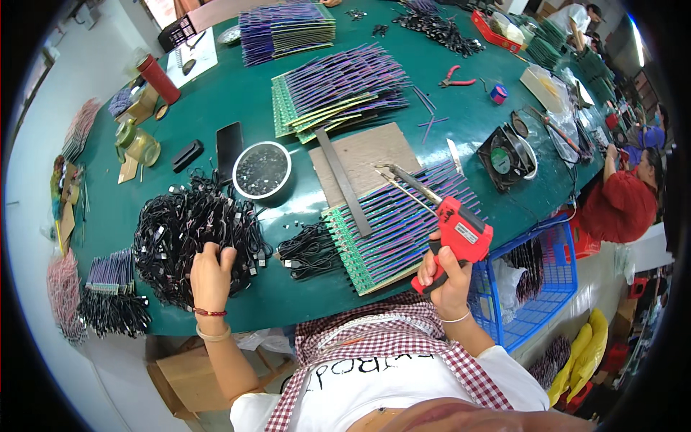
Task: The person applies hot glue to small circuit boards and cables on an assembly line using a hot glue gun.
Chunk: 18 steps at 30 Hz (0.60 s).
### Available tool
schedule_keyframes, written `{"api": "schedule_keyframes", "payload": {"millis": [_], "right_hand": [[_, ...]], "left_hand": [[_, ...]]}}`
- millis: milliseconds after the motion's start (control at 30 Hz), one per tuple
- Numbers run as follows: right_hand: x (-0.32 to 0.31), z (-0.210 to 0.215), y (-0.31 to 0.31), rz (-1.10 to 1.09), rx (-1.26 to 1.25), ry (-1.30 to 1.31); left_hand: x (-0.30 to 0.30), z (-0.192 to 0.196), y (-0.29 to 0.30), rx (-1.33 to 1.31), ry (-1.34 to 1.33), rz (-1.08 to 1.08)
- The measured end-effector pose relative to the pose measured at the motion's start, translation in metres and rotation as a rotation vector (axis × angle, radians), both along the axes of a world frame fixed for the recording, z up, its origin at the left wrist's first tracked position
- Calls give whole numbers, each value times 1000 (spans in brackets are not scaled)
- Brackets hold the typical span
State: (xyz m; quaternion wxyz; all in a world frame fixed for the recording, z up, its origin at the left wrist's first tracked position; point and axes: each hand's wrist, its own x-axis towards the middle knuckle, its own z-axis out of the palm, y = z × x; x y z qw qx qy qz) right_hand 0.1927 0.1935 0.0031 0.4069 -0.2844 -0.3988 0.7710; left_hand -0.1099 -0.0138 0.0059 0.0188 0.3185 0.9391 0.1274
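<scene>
My right hand grips the handle of a red and black soldering gun. Its metal tip is raised over the upper edge of a row of green circuit boards with purple and blue wires. A flat metal bar lies across these boards and a brown board. My left hand, fingers curled, reaches into a heaped pile of black USB cables; its fingertips are partly hidden among them. Between pile and boards lies a smaller bundle of black cables, ends toward the boards.
Beyond the pile are a metal bowl of small dark bits, a phone and a glass jar. Stacks of wired boards stand farther back. To the right are a fan, red-handled pliers and a blue basket.
</scene>
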Motion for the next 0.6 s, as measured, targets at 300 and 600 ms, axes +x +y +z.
{"api": "schedule_keyframes", "payload": {"millis": [300,600], "right_hand": [[-6,5,3,17,-7,67],[-21,12,-11,166,18,-19]], "left_hand": [[26,34,1,494,-57,-39],[45,39,15,316,-224,3]]}}
